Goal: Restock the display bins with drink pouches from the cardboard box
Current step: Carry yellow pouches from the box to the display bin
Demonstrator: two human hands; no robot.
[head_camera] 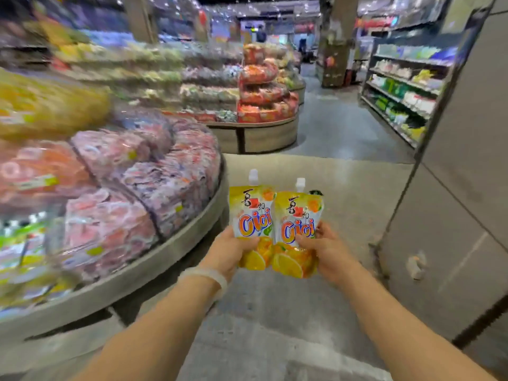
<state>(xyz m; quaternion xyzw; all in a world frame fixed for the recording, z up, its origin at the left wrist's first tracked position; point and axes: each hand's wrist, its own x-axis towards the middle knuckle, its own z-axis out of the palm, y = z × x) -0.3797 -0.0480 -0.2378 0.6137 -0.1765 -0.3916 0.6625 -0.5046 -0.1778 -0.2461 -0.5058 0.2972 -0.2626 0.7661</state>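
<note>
Two orange-flavoured drink pouches with white caps stand upright side by side in front of me. My left hand [233, 250] grips the bottom of the left pouch [251, 213]. My right hand [321, 248] grips the right pouch [298, 215], and more pouch edges show behind it. To the left curves the round display stand [170, 243], its bins packed with pink, purple, orange and yellow pouches, all blurred by motion. The cardboard box is not in view.
A grey pillar [453, 188] stands close on the right. A second round stand [261, 130] piled with red packs is ahead, and shelving [401, 92] lines the aisle at the right. Bare concrete floor [275, 320] lies between the stand and the pillar.
</note>
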